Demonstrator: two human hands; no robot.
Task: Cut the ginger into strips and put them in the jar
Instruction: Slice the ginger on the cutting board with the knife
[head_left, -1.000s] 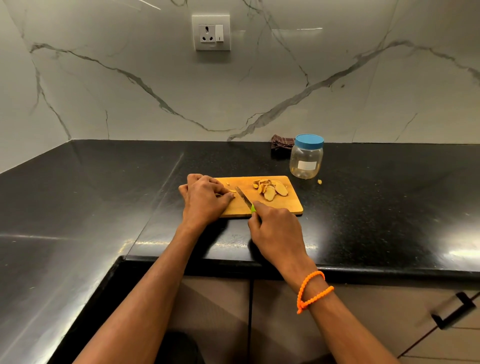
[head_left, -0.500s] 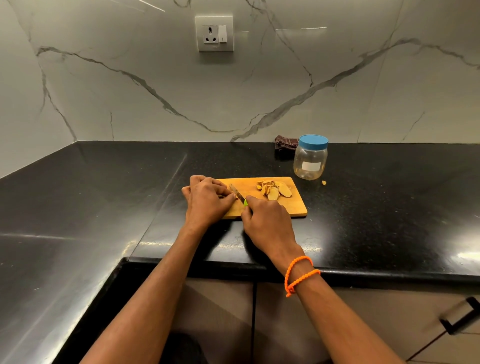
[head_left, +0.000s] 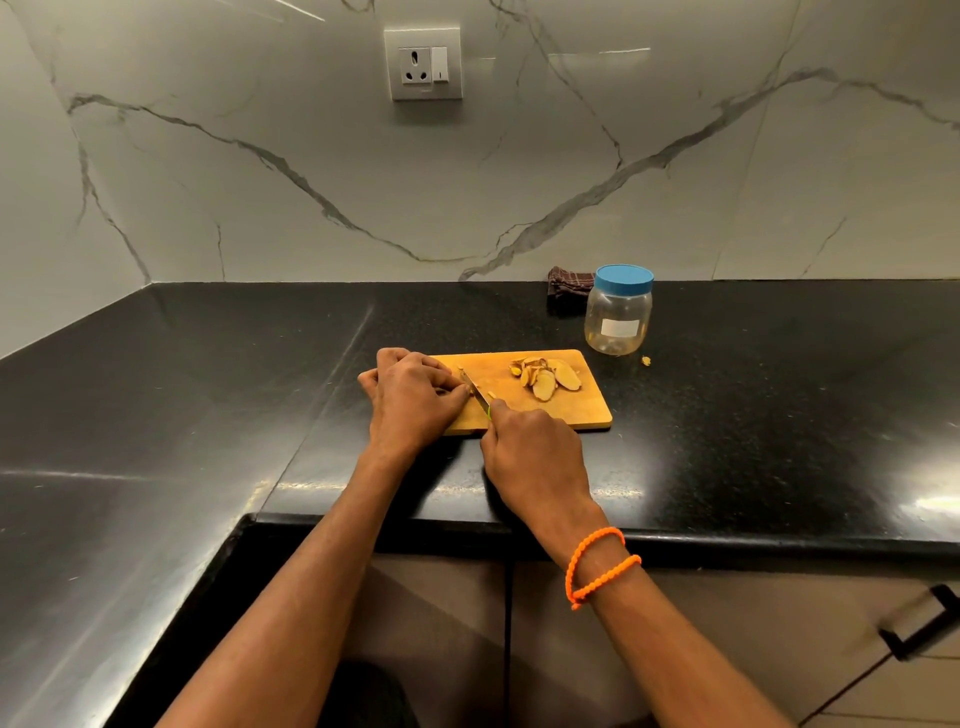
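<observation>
A wooden cutting board (head_left: 582, 410) lies on the black counter. A pile of ginger slices (head_left: 548, 376) sits on its far right part. My left hand (head_left: 410, 397) rests on the board's left end, fingers curled over a small ginger piece that is mostly hidden. My right hand (head_left: 530, 452) grips a knife (head_left: 477, 392) with a green handle, its blade down on the board right beside my left fingertips. A clear jar (head_left: 618, 317) with a blue lid on stands upright behind the board's right corner.
A dark folded cloth (head_left: 569, 283) lies against the marble wall behind the jar. A small ginger scrap (head_left: 647, 360) sits on the counter right of the board. A wall socket (head_left: 423, 65) is above. The counter edge runs under my wrists, with a drawer handle (head_left: 922, 623) below right.
My right hand drew the knife left toward my left fingers, then shifted slightly back. My left hand stays on the board's left end. The camera view shifted a little.
</observation>
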